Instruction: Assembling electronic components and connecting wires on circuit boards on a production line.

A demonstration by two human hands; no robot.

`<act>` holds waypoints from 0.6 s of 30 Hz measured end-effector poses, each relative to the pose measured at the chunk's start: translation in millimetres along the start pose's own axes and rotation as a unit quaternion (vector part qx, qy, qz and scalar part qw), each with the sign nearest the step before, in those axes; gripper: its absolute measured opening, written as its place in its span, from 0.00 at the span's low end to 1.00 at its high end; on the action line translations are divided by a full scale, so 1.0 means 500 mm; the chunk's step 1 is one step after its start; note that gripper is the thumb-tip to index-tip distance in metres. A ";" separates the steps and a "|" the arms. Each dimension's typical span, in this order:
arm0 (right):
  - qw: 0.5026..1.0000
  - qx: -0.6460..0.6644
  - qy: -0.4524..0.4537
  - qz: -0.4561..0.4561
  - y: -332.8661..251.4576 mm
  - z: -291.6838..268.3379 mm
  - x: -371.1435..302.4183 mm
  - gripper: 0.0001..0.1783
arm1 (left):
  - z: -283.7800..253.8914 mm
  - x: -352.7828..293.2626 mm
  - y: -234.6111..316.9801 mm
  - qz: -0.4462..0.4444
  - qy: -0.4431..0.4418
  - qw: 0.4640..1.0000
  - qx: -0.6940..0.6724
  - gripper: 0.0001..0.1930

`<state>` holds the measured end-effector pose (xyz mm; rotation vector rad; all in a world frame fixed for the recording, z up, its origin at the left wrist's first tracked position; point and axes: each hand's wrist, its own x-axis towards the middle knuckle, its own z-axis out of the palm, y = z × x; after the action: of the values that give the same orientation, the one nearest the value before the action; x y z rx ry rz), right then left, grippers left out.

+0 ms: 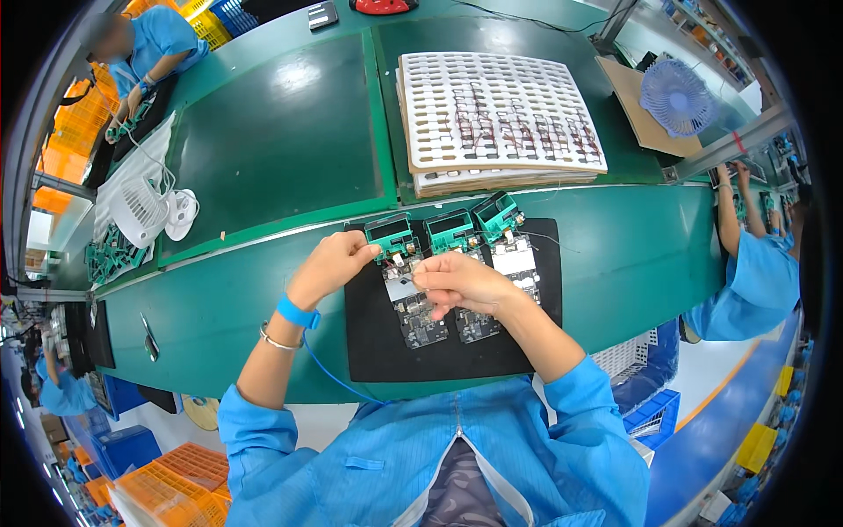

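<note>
Three circuit boards with green plastic frames at their far ends lie side by side on a black mat (369, 356). My left hand (325, 263) is closed, thumb and fingers pinched at the near left corner of the left green frame (391, 231). Over the left circuit board (420, 321), my right hand (465, 281) pinches a small dark part (407, 281) between thumb and forefinger; its exact kind is too small to make out. This hand partly covers the middle circuit board (479, 325). The right board's green frame (497, 214) is tilted.
Beyond the mat stands a stack of white slotted trays (500, 114) holding small dark parts with wires. A blue fan (676, 97) is at the far right, a white fan (139, 211) at the left. A blue cord (329, 373) runs from my left wrist strap. Other people work at both sides.
</note>
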<state>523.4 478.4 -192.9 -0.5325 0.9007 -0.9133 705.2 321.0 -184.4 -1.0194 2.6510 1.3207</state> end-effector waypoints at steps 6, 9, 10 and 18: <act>0.993 0.105 -0.029 -0.035 0.019 -0.018 -0.035 0.10 | 0.011 0.003 -0.002 -0.016 0.038 0.999 0.007 0.21; 0.990 0.128 -0.040 -0.054 0.027 -0.027 -0.043 0.09 | 0.006 0.007 -0.023 -0.015 -0.001 1.000 -0.023 0.20; 0.989 0.128 -0.040 -0.056 0.027 -0.028 -0.044 0.09 | 0.003 0.010 -0.027 -0.019 -0.031 0.998 -0.052 0.19; 0.971 0.209 -0.091 -0.071 0.040 -0.039 -0.058 0.11 | 0.032 -0.049 0.050 0.061 0.148 0.971 -0.179 0.09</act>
<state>507.3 513.0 -205.4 -0.3118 0.4871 -1.1295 706.2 356.6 -169.9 -1.1884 2.7854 1.8608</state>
